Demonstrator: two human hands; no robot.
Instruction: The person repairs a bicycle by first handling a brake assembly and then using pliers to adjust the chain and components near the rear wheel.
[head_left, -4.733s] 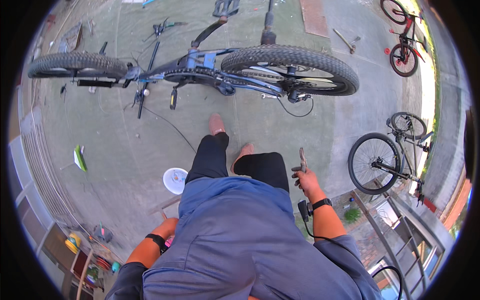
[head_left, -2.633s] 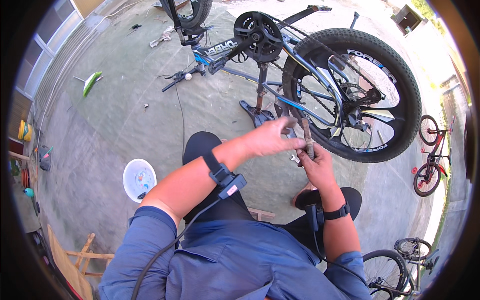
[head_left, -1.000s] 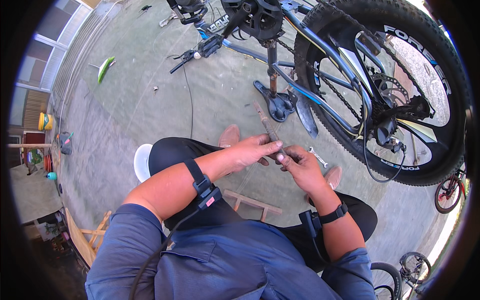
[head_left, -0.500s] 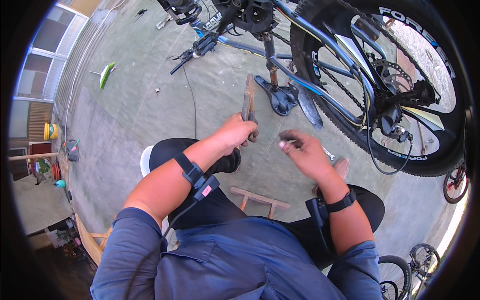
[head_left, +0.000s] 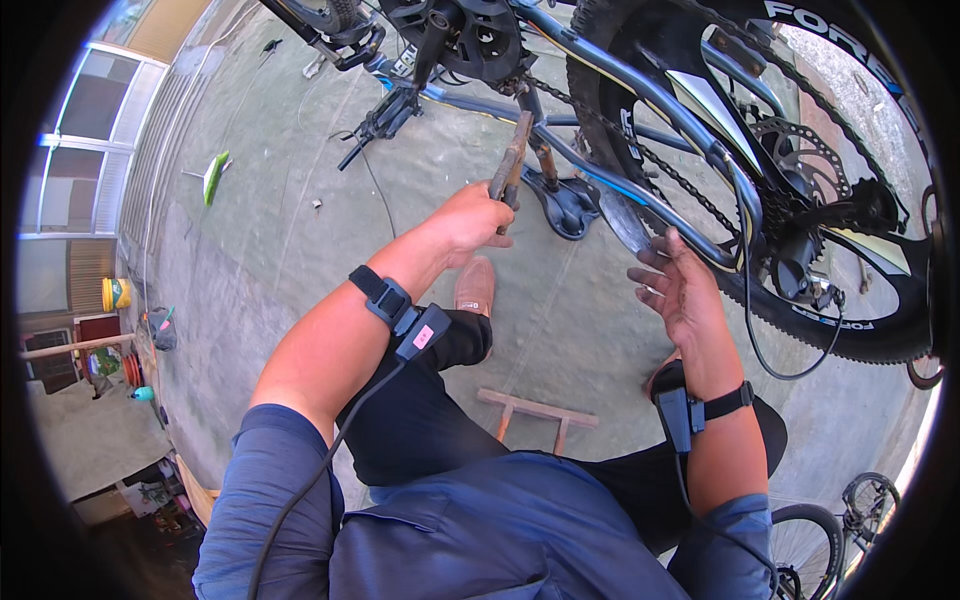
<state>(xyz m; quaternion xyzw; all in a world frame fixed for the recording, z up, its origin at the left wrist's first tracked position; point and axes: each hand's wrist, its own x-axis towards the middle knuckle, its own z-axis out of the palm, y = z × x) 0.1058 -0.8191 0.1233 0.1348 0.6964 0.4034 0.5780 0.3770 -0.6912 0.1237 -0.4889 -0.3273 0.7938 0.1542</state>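
An upside-down bicycle lies in front of me, its blue frame (head_left: pixel 600 170) and big black rear wheel (head_left: pixel 850 230) filling the upper right. My left hand (head_left: pixel 470 215) is shut on a pair of rusty pliers (head_left: pixel 512 165), whose jaws point up toward the frame, close to the chain (head_left: pixel 640 160). My right hand (head_left: pixel 678 290) is open, palm showing, fingers spread, just below the frame tube and left of the rear wheel's cogs (head_left: pixel 790 180). The black saddle (head_left: pixel 570 205) rests on the concrete between my hands.
A small wooden stool (head_left: pixel 535 415) stands under my legs. My shoe (head_left: pixel 475 285) rests on the concrete. A green-and-white object (head_left: pixel 214 176) lies far left. Another bicycle wheel (head_left: pixel 810 535) shows at lower right. Clutter and a yellow container (head_left: pixel 117 293) sit at the left edge.
My hands parted: the left carried the pliers up toward the frame, the right let go and opened beside the wheel. The view swung closer to the bicycle.
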